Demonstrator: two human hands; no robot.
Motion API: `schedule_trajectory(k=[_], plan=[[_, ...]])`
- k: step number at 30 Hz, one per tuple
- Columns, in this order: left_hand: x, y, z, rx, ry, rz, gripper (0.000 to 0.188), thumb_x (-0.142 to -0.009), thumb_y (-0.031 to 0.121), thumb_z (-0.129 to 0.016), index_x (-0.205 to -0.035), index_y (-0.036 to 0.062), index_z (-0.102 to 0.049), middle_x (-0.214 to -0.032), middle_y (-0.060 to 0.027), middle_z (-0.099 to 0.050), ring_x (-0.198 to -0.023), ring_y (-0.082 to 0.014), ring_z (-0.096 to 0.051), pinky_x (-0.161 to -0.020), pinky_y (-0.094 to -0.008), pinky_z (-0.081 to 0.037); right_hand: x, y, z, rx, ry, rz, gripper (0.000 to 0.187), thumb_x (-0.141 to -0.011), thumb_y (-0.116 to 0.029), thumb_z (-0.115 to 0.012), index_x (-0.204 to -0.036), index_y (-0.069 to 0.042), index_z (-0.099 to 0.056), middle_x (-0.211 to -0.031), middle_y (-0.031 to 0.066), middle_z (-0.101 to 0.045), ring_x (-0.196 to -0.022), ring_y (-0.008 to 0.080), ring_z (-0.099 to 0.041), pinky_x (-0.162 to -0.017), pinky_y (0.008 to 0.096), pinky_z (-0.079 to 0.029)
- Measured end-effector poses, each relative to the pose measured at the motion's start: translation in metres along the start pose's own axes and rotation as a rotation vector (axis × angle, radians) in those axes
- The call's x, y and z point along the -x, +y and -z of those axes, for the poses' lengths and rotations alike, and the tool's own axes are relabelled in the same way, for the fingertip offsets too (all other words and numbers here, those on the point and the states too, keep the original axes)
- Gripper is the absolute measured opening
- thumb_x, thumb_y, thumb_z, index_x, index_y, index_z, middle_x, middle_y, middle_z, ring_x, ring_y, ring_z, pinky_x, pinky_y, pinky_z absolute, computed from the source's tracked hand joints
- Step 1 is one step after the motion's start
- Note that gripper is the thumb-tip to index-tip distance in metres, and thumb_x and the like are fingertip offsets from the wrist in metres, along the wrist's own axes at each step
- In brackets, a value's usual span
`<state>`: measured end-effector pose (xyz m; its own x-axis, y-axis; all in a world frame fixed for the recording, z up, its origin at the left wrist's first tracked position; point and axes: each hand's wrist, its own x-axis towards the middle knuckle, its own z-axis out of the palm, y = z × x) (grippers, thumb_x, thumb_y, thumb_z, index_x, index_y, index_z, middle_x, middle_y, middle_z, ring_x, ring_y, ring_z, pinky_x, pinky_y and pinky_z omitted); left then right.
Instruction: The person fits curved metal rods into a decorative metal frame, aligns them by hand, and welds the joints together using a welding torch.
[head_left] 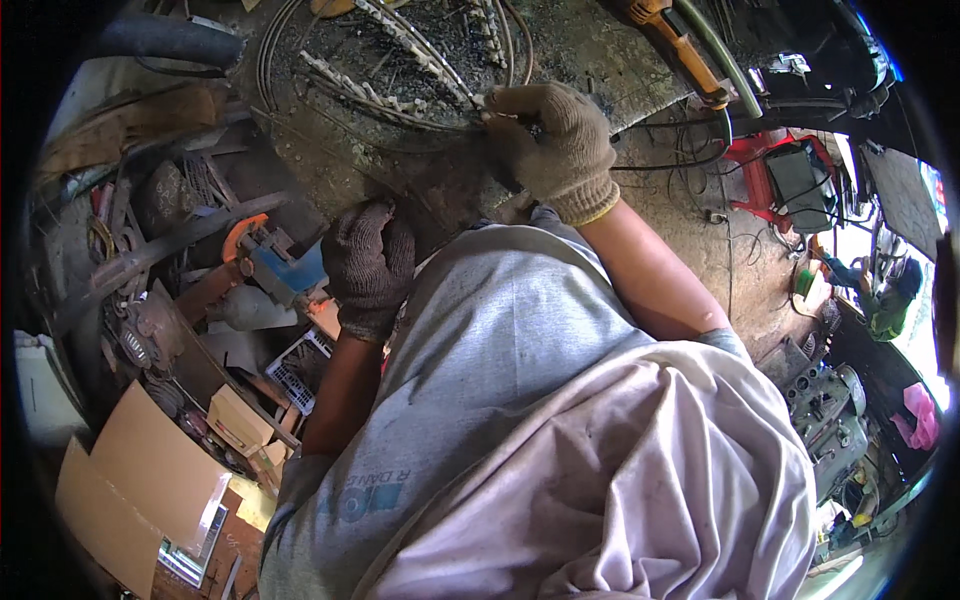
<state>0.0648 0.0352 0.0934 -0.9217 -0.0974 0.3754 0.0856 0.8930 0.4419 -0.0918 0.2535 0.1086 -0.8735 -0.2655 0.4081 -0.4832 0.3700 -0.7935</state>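
We see the soot-dark bench (630, 65) across the far side of the scene; at the near left stand folded cardboard sheets (150, 480); on the bench, loops of a thin wire coil (265, 70) curve around several pale-crusted pieces; at the right, beyond the bench edge, we find a red stool (745, 155) bearing a dark, boxy object; at the far right of the bench lies an orange power tool (680, 50), its cord trailing toward the near side; the gloved right hand (555, 150) reaches over the near part of the bench, its grip clamped, fingertip to thumb, on the near end of the crusted strip (425, 58), which runs far and left within the wire loops; the gloved left hand (368, 265) sits near the bench's near edge, fingers curled inward; we cannot tell whether its grip encloses anything.
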Motion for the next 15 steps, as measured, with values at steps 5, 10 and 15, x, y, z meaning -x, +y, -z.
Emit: schedule_trajectory(k=[5,10,15], plan=[[-0.001,0.000,0.001,0.014,-0.014,0.016,0.026,-0.082,0.012,-0.073,-0.106,0.0045,-0.071,-0.098,-0.0193,-0.072,-0.086,-0.0408,-0.068,-0.078,-0.0482,-0.054,-0.005,-0.005,0.001,0.065,-0.107,-0.018,0.015,-0.079,-0.025,-0.081,-0.091,-0.017,-0.077,-0.085,0.0084,-0.073,-0.083,0.0323,-0.071,-0.076,0.0435,-0.057],[-0.006,0.003,0.005,0.046,-0.034,0.038,0.025,-0.081,0.011,-0.070,-0.105,0.0026,-0.071,-0.098,-0.0203,-0.072,-0.084,-0.0424,-0.069,-0.077,-0.0487,-0.055,-0.013,-0.007,0.002,0.140,-0.097,0.117,0.015,-0.078,-0.020,-0.082,-0.090,-0.013,-0.077,-0.083,0.0090,-0.073,-0.075,0.0292,-0.071,-0.069,0.0401,-0.057],[-0.007,0.004,0.004,0.050,-0.010,0.030,0.025,-0.082,0.012,-0.069,-0.105,0.0032,-0.072,-0.099,-0.0204,-0.072,-0.086,-0.0417,-0.069,-0.078,-0.0483,-0.055,-0.015,-0.013,0.003,0.190,-0.105,0.170,0.013,-0.077,-0.018,-0.081,-0.088,-0.012,-0.076,-0.081,0.0092,-0.072,-0.072,0.0297,-0.071,-0.068,0.0405,-0.057]])
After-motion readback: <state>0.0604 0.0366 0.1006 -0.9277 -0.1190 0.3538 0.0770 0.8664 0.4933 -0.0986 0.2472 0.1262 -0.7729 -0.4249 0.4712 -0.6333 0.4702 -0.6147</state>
